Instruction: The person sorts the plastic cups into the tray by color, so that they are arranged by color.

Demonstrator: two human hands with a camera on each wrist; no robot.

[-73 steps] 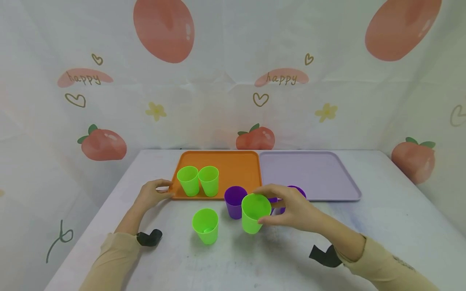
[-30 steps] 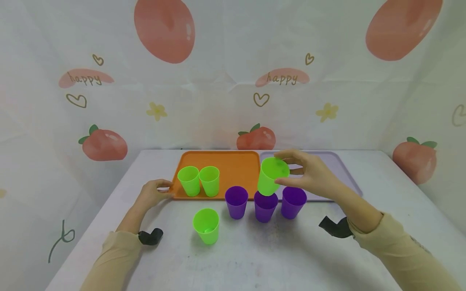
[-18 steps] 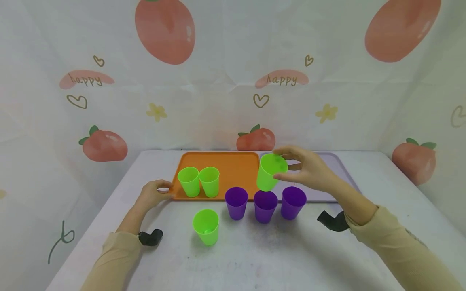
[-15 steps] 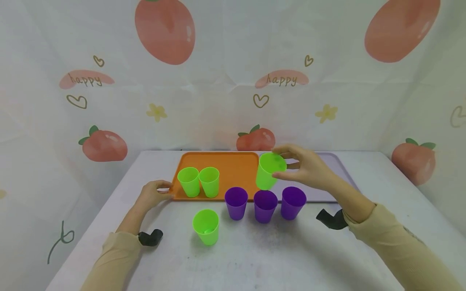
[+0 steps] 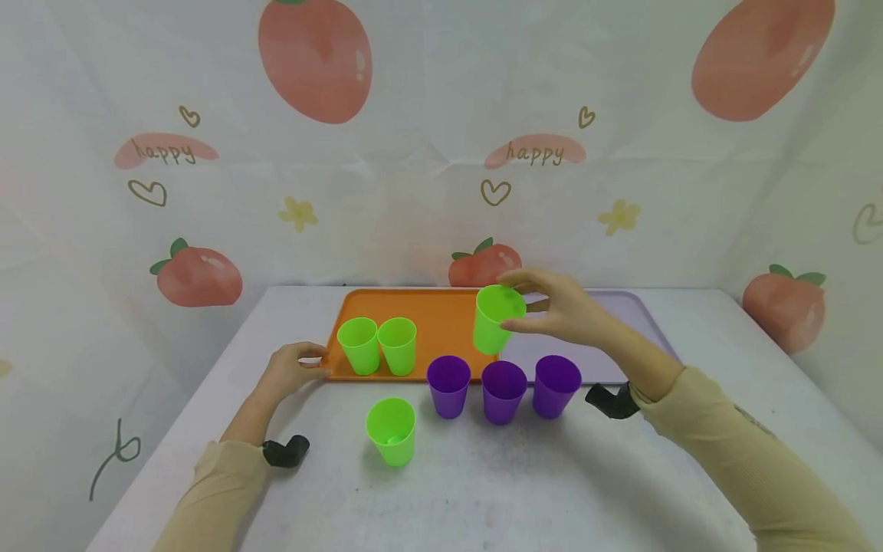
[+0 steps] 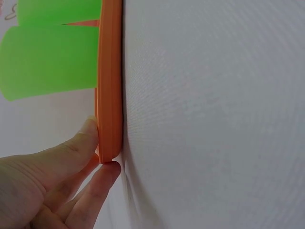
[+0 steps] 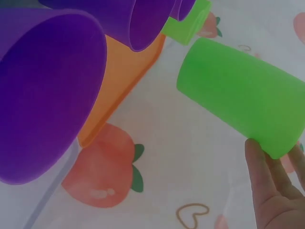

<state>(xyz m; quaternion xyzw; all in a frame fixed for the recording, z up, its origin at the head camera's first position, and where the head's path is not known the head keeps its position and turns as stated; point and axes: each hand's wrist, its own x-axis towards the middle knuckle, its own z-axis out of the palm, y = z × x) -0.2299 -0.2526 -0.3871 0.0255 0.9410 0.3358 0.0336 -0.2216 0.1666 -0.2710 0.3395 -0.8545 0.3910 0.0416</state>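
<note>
My right hand (image 5: 562,310) grips a green cup (image 5: 491,326) near its rim, fingers behind and thumb in front. This cup hangs in the air, overlapping the right end of the orange tray (image 5: 441,322) in the head view. At the tray's left front corner, my left hand (image 5: 288,369) pinches the edge, with the thumb (image 6: 78,143) over the rim and fingertips against the corner. Two green cups, a left one (image 5: 359,349) and a right one (image 5: 398,349), stand side by side on the tray's left part. Another green cup (image 5: 392,433) stands upright on the table nearer me.
Three purple cups stand in a row before the trays: a left (image 5: 449,389), a middle (image 5: 502,395) and a right one (image 5: 554,389). A lilac tray (image 5: 586,353) adjoins the orange one on its right. Behind rises a patterned cloth (image 5: 386,192).
My right hand has lifted the green cup from beside the purple cups, back over the trays, then leftward to the orange tray's right end. My left hand has stayed at the tray corner.
</note>
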